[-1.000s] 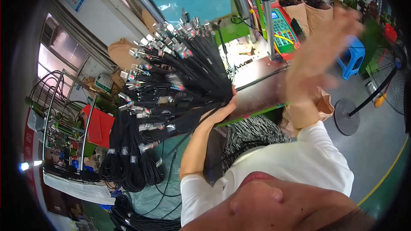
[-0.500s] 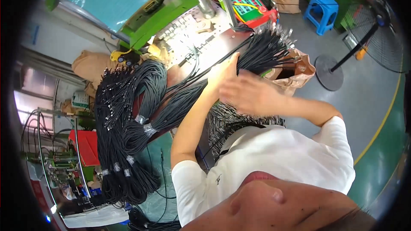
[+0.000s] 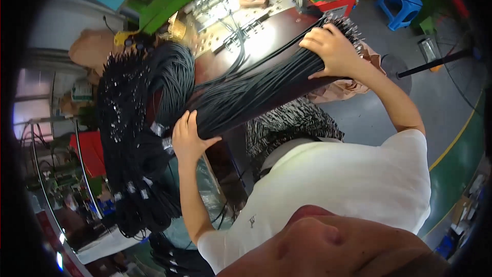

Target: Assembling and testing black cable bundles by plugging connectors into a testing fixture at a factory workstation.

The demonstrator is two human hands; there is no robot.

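A thick bundle of long black cables [image 3: 256, 90] stretches across the table from my left hand to my right. My left hand [image 3: 188, 137] grips its left end, fingers over the top and thumb out along the near side, close to a clear-taped coil. Farther right, my right hand [image 3: 335, 51] curls over the bundle just short of its metal-tipped ends [image 3: 348, 28]. Beside my left hand hang more coiled black cables [image 3: 174, 79], and below them several taped bundles [image 3: 131, 189]. A few loose cables run behind the bundle toward a lit metal fixture [image 3: 243, 36].
A green-framed machine [image 3: 169, 7] stands behind the table [image 3: 215, 64]. At the back right is a red and green control box [image 3: 333, 2]. A brown paper bag [image 3: 346, 90], a blue stool [image 3: 400, 5] and a fan stand [image 3: 435, 64] are on the right.
My hands were together at the bundle's middle right. They have moved apart, the left to the bundle's left end, the right toward the tipped ends. The cables now lie spread straighter between them.
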